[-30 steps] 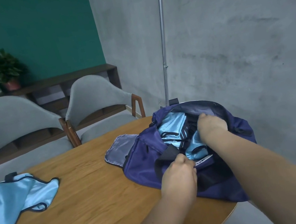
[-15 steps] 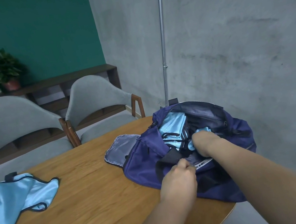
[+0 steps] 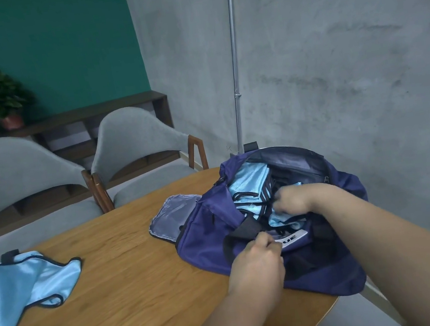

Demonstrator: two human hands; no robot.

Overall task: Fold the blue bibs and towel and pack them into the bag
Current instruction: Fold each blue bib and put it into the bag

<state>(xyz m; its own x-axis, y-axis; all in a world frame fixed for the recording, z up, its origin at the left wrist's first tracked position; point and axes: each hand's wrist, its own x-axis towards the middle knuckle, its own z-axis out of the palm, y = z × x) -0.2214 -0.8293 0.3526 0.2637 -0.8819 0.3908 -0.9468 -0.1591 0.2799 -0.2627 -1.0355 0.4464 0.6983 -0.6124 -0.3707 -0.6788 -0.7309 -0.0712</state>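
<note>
I'm clamping my left hand (image 3: 255, 263) fingers on the bag (image 3: 206, 243) edge, right hand (image 3: 296, 200) resting on bibs (image 3: 250, 182) inside, its fingers blurred, can't tell.

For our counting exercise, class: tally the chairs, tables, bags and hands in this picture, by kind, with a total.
Grey chairs: 2
Wooden table: 1
Navy bag: 1
Hands: 2
Total: 6

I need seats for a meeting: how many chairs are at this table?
2. The left grey chair stands at the far side of the table. The right grey chair is beside it, nearer the bag. Others may be out of frame.
</note>
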